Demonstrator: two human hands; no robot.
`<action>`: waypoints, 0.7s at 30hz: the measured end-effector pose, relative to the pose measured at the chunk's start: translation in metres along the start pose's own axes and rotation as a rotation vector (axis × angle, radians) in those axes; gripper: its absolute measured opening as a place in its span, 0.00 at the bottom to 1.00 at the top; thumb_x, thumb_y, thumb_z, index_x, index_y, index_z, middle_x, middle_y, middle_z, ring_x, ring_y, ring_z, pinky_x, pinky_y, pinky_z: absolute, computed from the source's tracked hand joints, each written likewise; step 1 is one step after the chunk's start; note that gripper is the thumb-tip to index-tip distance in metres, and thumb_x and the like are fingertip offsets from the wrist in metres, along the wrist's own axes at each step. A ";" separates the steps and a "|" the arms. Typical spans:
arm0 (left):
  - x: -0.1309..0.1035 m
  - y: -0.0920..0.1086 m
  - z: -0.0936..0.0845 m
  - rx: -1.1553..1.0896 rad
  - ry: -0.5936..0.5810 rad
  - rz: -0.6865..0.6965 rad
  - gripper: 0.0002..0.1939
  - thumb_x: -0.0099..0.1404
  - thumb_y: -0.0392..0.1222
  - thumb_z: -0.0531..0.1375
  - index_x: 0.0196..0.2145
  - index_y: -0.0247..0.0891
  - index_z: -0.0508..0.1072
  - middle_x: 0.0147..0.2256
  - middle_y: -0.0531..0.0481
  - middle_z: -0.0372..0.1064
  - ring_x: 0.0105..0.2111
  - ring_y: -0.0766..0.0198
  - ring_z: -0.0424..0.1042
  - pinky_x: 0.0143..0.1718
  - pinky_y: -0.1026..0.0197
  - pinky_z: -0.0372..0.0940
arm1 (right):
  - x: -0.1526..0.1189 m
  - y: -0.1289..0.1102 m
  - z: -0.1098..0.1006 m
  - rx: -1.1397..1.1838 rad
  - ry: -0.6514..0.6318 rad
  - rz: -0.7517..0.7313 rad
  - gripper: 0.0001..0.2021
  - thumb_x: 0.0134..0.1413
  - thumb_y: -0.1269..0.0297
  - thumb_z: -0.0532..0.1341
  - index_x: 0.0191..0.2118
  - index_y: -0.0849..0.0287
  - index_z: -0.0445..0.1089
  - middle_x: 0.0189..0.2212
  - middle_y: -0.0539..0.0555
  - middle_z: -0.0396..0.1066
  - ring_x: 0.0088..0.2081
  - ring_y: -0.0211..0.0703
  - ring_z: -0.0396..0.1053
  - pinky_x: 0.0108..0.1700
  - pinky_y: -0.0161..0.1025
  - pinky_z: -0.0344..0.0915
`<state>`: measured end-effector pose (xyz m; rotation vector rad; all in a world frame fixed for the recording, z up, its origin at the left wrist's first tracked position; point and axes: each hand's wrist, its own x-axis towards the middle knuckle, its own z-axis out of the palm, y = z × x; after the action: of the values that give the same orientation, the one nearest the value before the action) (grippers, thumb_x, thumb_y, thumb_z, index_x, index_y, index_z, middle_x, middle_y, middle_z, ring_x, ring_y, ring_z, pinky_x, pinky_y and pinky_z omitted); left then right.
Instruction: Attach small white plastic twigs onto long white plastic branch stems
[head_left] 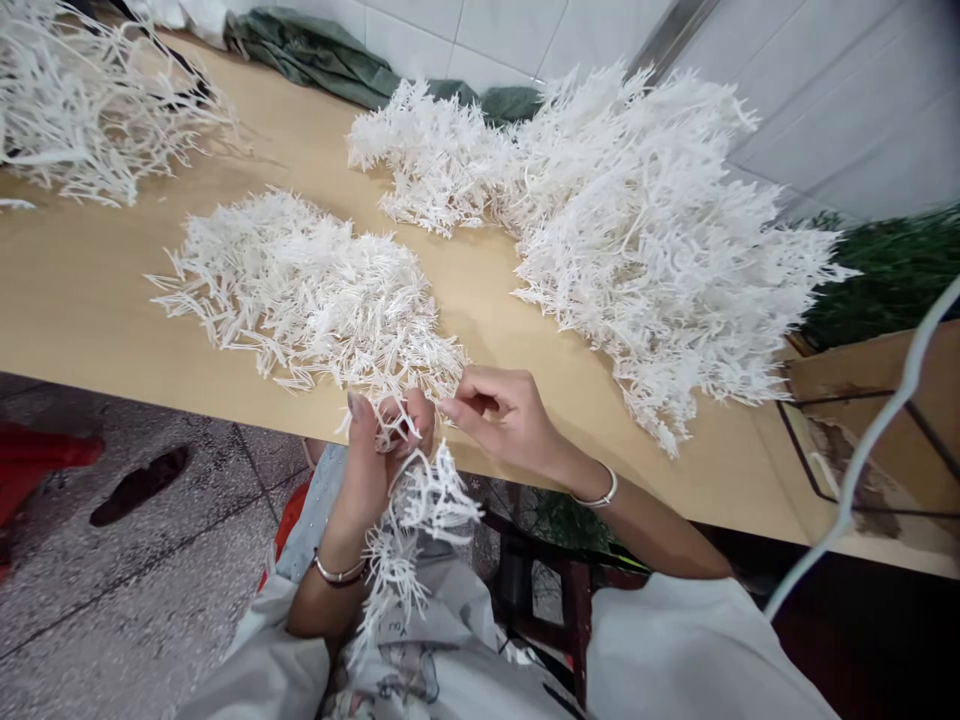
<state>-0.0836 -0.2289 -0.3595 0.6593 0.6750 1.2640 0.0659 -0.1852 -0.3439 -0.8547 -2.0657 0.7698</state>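
Note:
My left hand (375,450), at the table's front edge, is closed round a white branching plastic sprig (431,495), whose feathery tufts hang down in front of my shirt. Close beside it on the right, my right hand (506,415) is pinched, thumb and forefinger together near the sprig; what lies between the fingertips is too small to make out. Just beyond both hands lies a pile of small white plastic pieces (315,285). A larger heap of white feathery sprigs (637,230) covers the table's right side.
Long white stems (82,110) lie at the table's (67,290) far left. Dark green cloth (315,55) runs along the tiled wall. At the right are a cardboard box (892,400), green foliage (892,265) and a white cable (885,420).

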 end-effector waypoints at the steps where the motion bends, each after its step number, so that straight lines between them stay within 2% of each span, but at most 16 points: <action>1: -0.001 -0.001 0.000 0.017 0.002 0.015 0.33 0.53 0.76 0.49 0.19 0.40 0.59 0.17 0.56 0.43 0.16 0.69 0.44 0.18 0.62 0.42 | -0.001 -0.003 0.001 0.044 -0.004 -0.055 0.16 0.57 0.61 0.61 0.21 0.61 0.60 0.18 0.45 0.57 0.21 0.29 0.53 0.23 0.31 0.51; 4: -0.002 -0.007 -0.001 0.063 0.003 0.019 0.33 0.50 0.77 0.50 0.23 0.41 0.62 0.18 0.55 0.47 0.18 0.68 0.44 0.19 0.61 0.43 | -0.003 -0.008 0.002 0.109 0.002 -0.151 0.14 0.57 0.59 0.60 0.25 0.60 0.63 0.21 0.47 0.60 0.23 0.31 0.56 0.25 0.32 0.54; 8: -0.004 -0.021 -0.012 0.158 0.008 -0.041 0.39 0.47 0.81 0.43 0.26 0.41 0.66 0.18 0.51 0.54 0.20 0.62 0.55 0.20 0.59 0.51 | -0.003 -0.008 0.001 0.084 0.069 -0.156 0.10 0.53 0.59 0.63 0.35 0.59 0.65 0.26 0.48 0.63 0.26 0.34 0.57 0.27 0.34 0.59; 12: -0.004 -0.031 -0.024 0.157 0.022 -0.041 0.41 0.46 0.82 0.43 0.29 0.40 0.70 0.17 0.48 0.58 0.21 0.58 0.62 0.19 0.57 0.53 | -0.002 -0.008 -0.002 0.138 -0.030 -0.151 0.10 0.58 0.61 0.58 0.42 0.61 0.67 0.34 0.54 0.67 0.32 0.37 0.64 0.33 0.37 0.64; 16: -0.003 -0.031 -0.025 0.202 0.042 -0.077 0.41 0.44 0.83 0.43 0.27 0.41 0.70 0.16 0.48 0.58 0.21 0.57 0.63 0.18 0.58 0.53 | -0.001 -0.011 -0.003 0.175 -0.130 -0.200 0.10 0.62 0.70 0.51 0.41 0.61 0.69 0.36 0.55 0.70 0.39 0.38 0.68 0.40 0.39 0.68; 18: -0.003 -0.030 -0.021 0.219 0.064 -0.054 0.41 0.45 0.83 0.42 0.25 0.41 0.69 0.15 0.48 0.57 0.20 0.57 0.62 0.18 0.58 0.53 | -0.001 -0.011 -0.003 0.170 -0.111 -0.212 0.08 0.61 0.71 0.53 0.39 0.60 0.70 0.35 0.55 0.70 0.38 0.38 0.68 0.40 0.39 0.68; 21: -0.003 -0.027 -0.012 0.247 0.088 0.001 0.37 0.50 0.79 0.44 0.23 0.40 0.68 0.16 0.49 0.57 0.20 0.60 0.60 0.19 0.59 0.53 | -0.001 -0.011 -0.003 0.196 -0.052 -0.207 0.06 0.60 0.68 0.55 0.35 0.60 0.70 0.34 0.54 0.69 0.37 0.38 0.68 0.40 0.40 0.68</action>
<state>-0.0764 -0.2358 -0.3880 0.8099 0.9133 1.2266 0.0655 -0.1916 -0.3349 -0.5089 -2.0443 0.8698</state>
